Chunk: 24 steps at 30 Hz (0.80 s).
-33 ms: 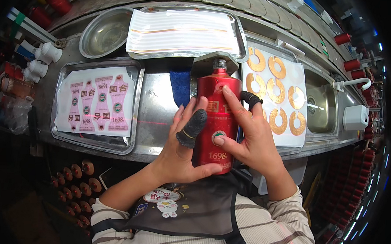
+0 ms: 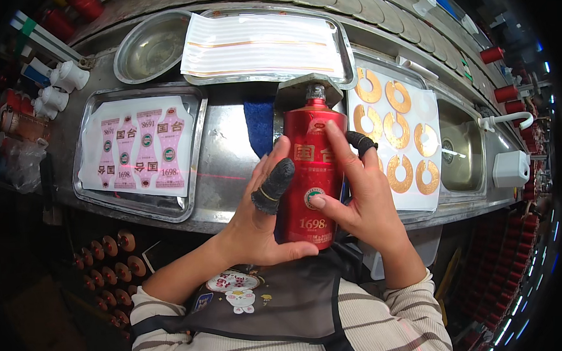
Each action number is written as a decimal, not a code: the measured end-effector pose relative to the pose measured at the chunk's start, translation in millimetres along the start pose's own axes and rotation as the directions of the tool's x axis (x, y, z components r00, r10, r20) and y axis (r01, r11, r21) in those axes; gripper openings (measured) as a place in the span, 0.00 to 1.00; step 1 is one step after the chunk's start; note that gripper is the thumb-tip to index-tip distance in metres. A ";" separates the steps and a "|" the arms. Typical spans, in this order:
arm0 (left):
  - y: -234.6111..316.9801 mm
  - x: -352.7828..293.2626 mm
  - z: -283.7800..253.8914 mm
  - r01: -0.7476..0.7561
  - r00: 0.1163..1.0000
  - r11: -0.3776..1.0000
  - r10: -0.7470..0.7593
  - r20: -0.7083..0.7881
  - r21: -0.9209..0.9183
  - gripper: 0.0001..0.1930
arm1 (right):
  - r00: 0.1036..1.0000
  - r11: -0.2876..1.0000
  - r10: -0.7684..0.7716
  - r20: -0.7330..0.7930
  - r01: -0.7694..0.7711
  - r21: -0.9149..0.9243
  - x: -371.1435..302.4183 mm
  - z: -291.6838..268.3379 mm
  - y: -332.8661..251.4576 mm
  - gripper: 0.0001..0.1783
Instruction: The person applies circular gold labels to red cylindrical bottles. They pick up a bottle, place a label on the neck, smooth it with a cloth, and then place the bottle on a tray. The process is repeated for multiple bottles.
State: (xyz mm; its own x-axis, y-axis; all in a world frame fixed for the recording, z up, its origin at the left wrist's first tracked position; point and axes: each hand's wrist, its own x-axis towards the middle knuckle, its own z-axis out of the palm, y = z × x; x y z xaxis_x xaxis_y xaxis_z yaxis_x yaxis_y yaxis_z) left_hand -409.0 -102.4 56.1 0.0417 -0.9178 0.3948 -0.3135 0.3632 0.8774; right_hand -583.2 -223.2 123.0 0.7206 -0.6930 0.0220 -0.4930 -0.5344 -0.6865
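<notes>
A red bottle (image 2: 305, 193) with gold lettering and a small round emblem is in front of me, its grey-topped neck pointing away. Its neck rests by a dark metal stand (image 2: 294, 93). Along the bottle's left side my left hand (image 2: 254, 218) curves, thumb at the lower end, one finger wrapped in a black cover. My right hand (image 2: 366, 193) grips the right side. Its thumb presses near the emblem and its forefinger lies on the upper front; another finger has a black cover.
To the left a metal tray (image 2: 191, 156) bears pink label sheets (image 2: 159, 153). Beyond it are a metal bowl (image 2: 153, 45) and a tray of striped sheets (image 2: 258, 49). A blue cloth (image 2: 259, 122) lies behind the bottle. Gold ring decals (image 2: 396, 128) and a sink (image 2: 465, 166) are right.
My right forefinger has slid slightly to the right on the bottle's upper front, uncovering more of its badge. Bottle and left hand are nearly unchanged.
</notes>
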 end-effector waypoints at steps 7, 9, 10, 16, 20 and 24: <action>-7.7 -16.1 6.3 0.089 0.992 0.996 -0.091 0.085 0.024 0.73 | 0.997 0.990 0.076 0.019 -0.078 0.119 -14.4 0.4 10.2 0.55; -3.6 -11.8 5.8 0.080 0.991 0.995 -0.086 0.099 0.063 0.74 | 0.998 0.990 0.065 0.013 -0.066 0.125 -15.6 1.5 15.5 0.54; -2.8 -10.5 5.6 0.070 0.992 0.995 -0.078 0.102 0.077 0.73 | 0.998 0.988 0.068 0.012 -0.069 0.137 -16.6 2.0 17.0 0.54; -1.6 -11.7 5.8 0.061 0.993 0.993 -0.070 0.097 0.099 0.72 | 0.997 0.978 0.079 -0.007 -0.076 0.196 -18.4 4.9 20.4 0.53; 4.9 -15.8 -0.4 0.125 0.987 0.988 -0.134 0.093 0.092 0.69 | 0.997 0.978 0.082 -0.006 -0.080 0.191 -17.2 3.8 23.2 0.52; 12.6 -8.4 -11.5 0.080 0.994 0.991 -0.087 0.062 0.103 0.62 | 0.977 0.986 -0.159 -0.140 0.163 0.016 -4.3 -1.9 20.8 0.47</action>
State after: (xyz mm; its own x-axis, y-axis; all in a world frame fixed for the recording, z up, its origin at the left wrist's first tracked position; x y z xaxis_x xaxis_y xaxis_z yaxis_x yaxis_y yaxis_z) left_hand -402.4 -88.3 66.9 0.0101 -0.9539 0.2999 -0.4050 0.2703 0.8735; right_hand -597.5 -232.2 110.0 0.7147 -0.6597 0.2325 -0.3609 -0.6325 -0.6854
